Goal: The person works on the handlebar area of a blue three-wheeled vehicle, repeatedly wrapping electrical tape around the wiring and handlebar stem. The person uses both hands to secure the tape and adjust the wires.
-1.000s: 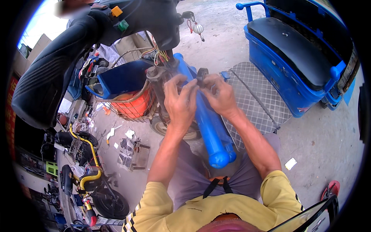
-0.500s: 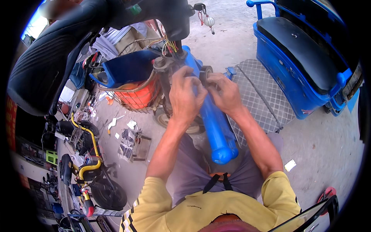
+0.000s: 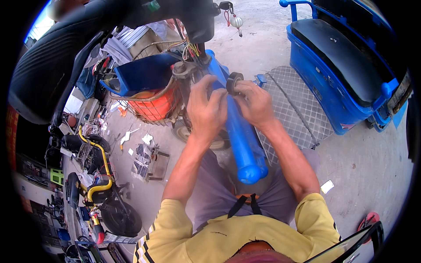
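Note:
A thick blue frame tube slopes between my forearms, its rounded end toward me. My right hand pinches a roll of black tape just above the tube. On the tube's left side is my left hand, fingers bent and drawn together; whatever they hold is hidden behind them. Beyond the left hand stands a dusty metal fork leg. Thin coloured wires hang loose above it, under the black handlebar.
A wire basket with blue and orange things hangs at the left. To the right are a patterned footplate and a blue seat box with a black cushion. A yellow-framed bike stands far left, near scattered scraps.
My left hand has shifted slightly left and its fingers sit a little farther from the tape roll. The right hand still holds the roll, which is now turned slightly.

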Demonstrator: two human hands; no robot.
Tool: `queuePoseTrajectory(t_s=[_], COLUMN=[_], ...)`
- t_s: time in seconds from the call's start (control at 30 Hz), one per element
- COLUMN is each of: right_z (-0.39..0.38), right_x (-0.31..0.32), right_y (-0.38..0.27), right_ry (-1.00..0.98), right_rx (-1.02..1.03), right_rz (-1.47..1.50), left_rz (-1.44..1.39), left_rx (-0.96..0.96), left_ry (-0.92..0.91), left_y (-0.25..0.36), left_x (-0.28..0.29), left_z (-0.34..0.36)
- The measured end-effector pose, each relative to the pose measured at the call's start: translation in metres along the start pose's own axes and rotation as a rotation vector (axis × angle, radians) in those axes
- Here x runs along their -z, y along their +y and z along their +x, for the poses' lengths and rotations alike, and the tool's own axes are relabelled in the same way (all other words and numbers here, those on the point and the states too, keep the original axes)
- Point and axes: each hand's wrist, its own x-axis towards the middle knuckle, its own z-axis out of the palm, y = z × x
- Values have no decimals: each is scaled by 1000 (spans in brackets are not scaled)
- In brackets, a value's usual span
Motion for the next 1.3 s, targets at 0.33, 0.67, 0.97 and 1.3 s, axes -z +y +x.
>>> queuePoseTrajectory(t_s=[0.33, 0.67, 0.97, 1.3], right_z=[-4, -2, -3, 18], right_x=[4, -1, 5, 20], right_y=[-5, 0, -3, -16], right_ry=[-31, -3, -101, -252], right_rx=[-36, -9, 7, -158], right_rz=[22, 2, -73, -125], left_rz=[-13, -24, -211, -594], left_rx=[93, 28, 196, 545], left_ry=[18, 31, -44, -58], left_y=[1, -6, -3, 5], left_x=[-4, -5, -7, 8], left_z=[-11, -8, -11, -18])
